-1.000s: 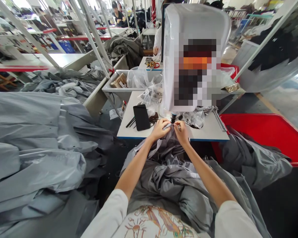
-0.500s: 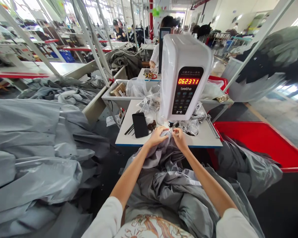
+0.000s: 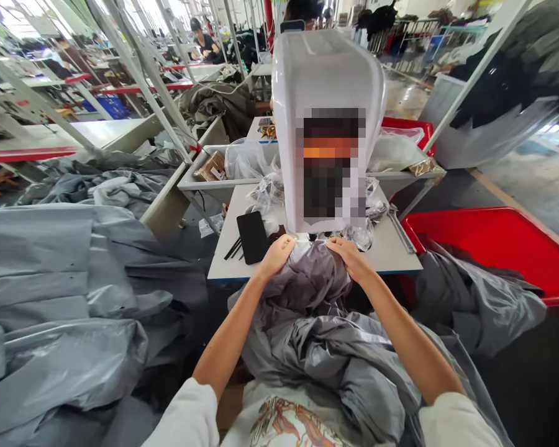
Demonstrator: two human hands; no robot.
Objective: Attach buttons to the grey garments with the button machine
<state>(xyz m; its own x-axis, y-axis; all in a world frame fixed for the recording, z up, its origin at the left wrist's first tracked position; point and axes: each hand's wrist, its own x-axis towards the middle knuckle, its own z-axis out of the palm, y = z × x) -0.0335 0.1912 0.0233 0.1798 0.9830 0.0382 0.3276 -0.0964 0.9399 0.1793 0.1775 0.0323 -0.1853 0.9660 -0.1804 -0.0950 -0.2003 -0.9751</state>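
A grey garment is stretched between my two hands at the front of the white table. My left hand pinches its upper edge on the left. My right hand grips the same edge on the right, fingers closed. Right behind the cloth stands a white machine with a blurred front panel; its dark lower tip shows just above the garment's edge. The rest of the grey cloth bunches down over my lap. Left of my left hand, a black phone-like slab lies on the table.
Thin black rods lie beside the slab. Clear plastic bags crowd the machine's base. A red tray with grey cloth stands at right. Grey fabric is heaped at left. Metal poles rise nearby; a person sits farther back.
My hands have moved apart, from close together under the machine's tip to wider along the cloth edge, pulling it taut. The view has shifted slightly, and the panel's digits are now blurred out.
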